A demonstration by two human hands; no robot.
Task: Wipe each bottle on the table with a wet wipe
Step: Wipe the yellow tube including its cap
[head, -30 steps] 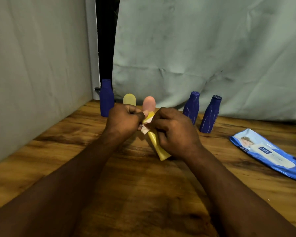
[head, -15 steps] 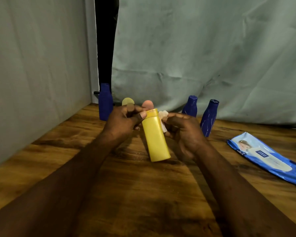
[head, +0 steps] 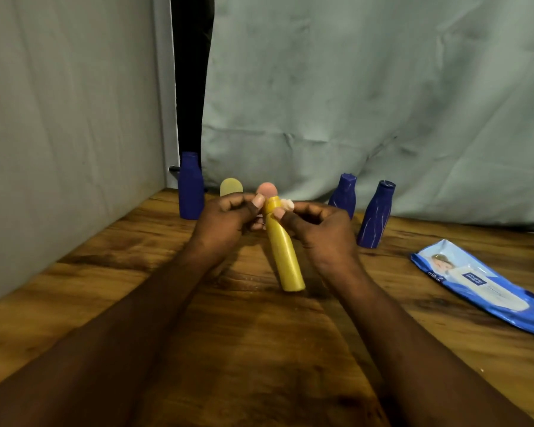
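A yellow bottle is held tilted above the wooden table, its cap end up and away from me. My left hand pinches the bottle near its cap. My right hand holds a crumpled white wet wipe against the cap, thumb on the bottle's neck. Three dark blue bottles stand at the back: one at the left, two at the right. A pale yellow bottle top and a pink bottle top show behind my hands.
A blue wet-wipe pack lies flat on the table at the right. A grey wall runs along the left and a pale cloth hangs behind the bottles. A dark gap sits between wall and cloth.
The right hand slid off the bottle's body up to the cap with the wipe. The yellow bottle turned more upright and its full length came into view.
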